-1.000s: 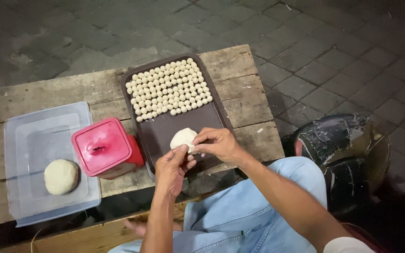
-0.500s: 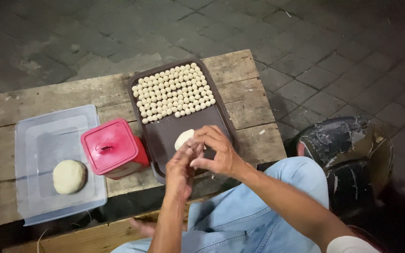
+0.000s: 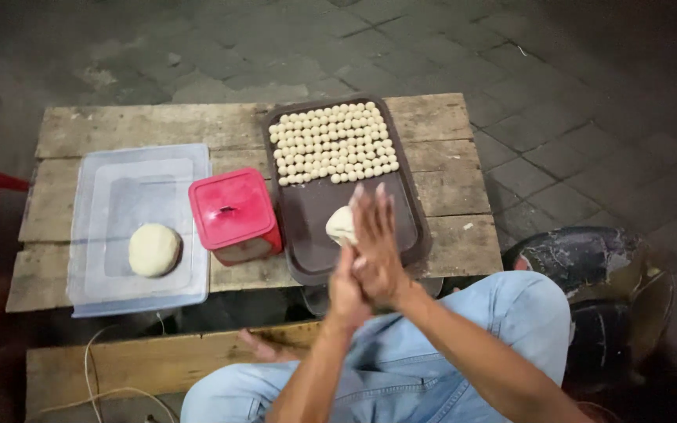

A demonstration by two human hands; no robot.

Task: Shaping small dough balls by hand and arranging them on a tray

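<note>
Palms now pressed flat together, right hand [image 3: 376, 247] over left hand [image 3: 346, 286], fingers straight, probably holding nothing, dough lump [image 3: 340, 225] just beside fingertips

Tray [image 3: 409, 211]: far half packed with dough balls [image 3: 332, 142], near half bare apart from a dough lump [image 3: 341, 225] behind the hands. Red box [image 3: 234, 213] touches or nearly touches the tray's left edge, hard to tell. Bare planks [image 3: 448, 164] right of the tray give open passage.
</note>
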